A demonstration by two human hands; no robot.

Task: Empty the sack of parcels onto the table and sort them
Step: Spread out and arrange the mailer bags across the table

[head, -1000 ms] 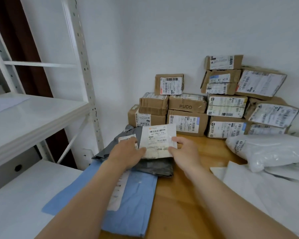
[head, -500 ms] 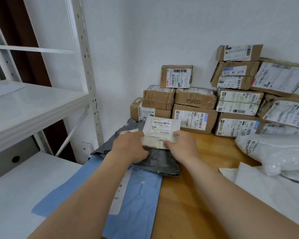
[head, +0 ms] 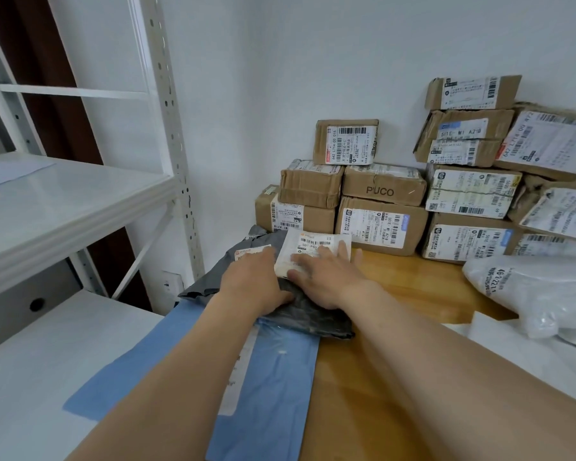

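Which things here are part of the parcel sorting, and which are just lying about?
Job: left hand and right hand at the small white parcel, grey mailer beneath it, blue mailer, stacked cardboard boxes, white plastic bag, wooden table.
Lying about: white shelving rack, sheet of paper on its shelf, wall socket.
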